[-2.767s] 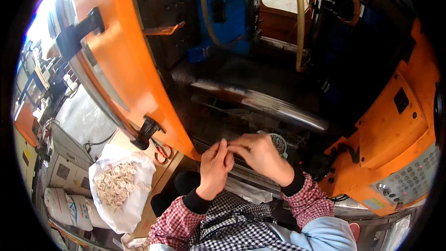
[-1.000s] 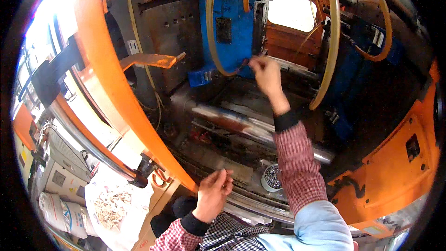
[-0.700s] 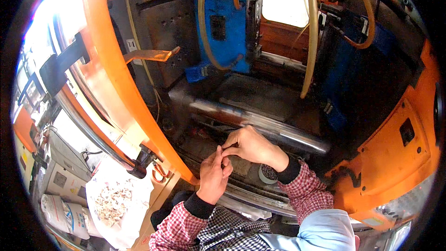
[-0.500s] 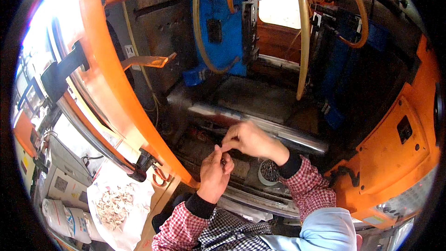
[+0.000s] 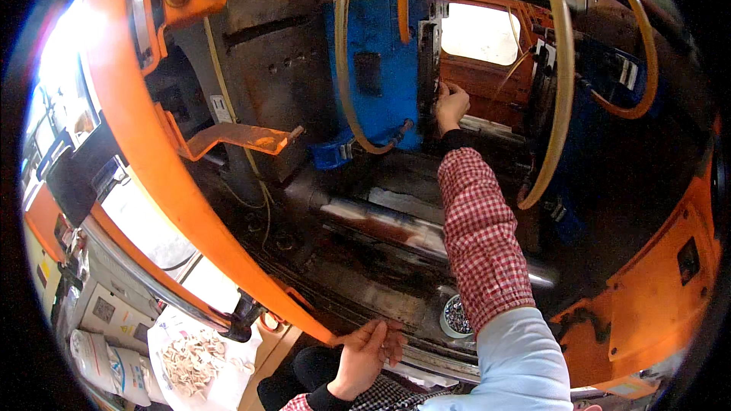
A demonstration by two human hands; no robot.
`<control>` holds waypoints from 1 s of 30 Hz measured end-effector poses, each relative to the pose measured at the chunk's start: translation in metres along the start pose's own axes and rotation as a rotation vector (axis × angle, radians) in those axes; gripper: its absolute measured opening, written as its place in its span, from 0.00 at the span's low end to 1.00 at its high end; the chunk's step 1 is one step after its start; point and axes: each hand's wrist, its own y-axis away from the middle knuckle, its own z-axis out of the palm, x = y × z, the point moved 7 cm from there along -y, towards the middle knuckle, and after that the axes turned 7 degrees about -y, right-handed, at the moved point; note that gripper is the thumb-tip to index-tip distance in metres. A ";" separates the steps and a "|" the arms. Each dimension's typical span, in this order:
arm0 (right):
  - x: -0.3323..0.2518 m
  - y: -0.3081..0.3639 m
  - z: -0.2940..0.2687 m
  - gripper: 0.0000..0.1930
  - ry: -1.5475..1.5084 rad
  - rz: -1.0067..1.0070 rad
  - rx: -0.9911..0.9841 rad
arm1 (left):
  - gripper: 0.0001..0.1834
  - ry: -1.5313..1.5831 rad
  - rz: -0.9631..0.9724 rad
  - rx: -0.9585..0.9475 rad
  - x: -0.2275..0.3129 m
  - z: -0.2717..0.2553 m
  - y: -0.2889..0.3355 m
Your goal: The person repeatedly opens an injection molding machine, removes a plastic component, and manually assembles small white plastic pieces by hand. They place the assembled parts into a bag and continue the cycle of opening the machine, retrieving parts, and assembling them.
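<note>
My right arm stretches deep into the machine, and my right hand [image 5: 452, 106] is at the inner face of the blue mould block [image 5: 375, 68]. Its fingers are pinched together against the dark edge of the block; anything between them is too small to make out. Down at the front sill, my left hand [image 5: 364, 356] is held low with its fingers curled in, and what it holds, if anything, is hidden. A small pale bowl [image 5: 445, 325] full of tiny shiny metal pieces stands beside my right forearm.
Yellowish hoses [image 5: 560, 91] hang in front of the mould. A thick steel bar [image 5: 381, 222] crosses below my right arm. An orange door frame [image 5: 190, 190] rises at left, with an orange bracket [image 5: 240, 139] jutting inward. A white bag of beige parts [image 5: 192, 363] lies at lower left.
My hands were together above the front of the machine. My right hand has moved up and away to the blue mould block; my left has dropped toward me. The view has tilted up.
</note>
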 end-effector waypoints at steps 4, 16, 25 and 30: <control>0.014 -0.010 0.015 0.10 -0.004 0.000 -0.015 | 0.17 0.004 -0.007 0.018 -0.005 -0.004 0.001; -0.009 -0.002 0.018 0.10 0.132 -0.103 -0.071 | 0.19 -0.028 -0.008 0.067 -0.011 -0.008 0.002; -0.016 0.003 0.027 0.16 0.325 -0.240 -0.362 | 0.17 0.065 0.116 0.084 -0.011 -0.013 0.005; -0.105 0.069 -0.043 0.09 0.098 -0.360 -0.363 | 0.15 0.040 0.107 0.088 -0.003 -0.005 0.003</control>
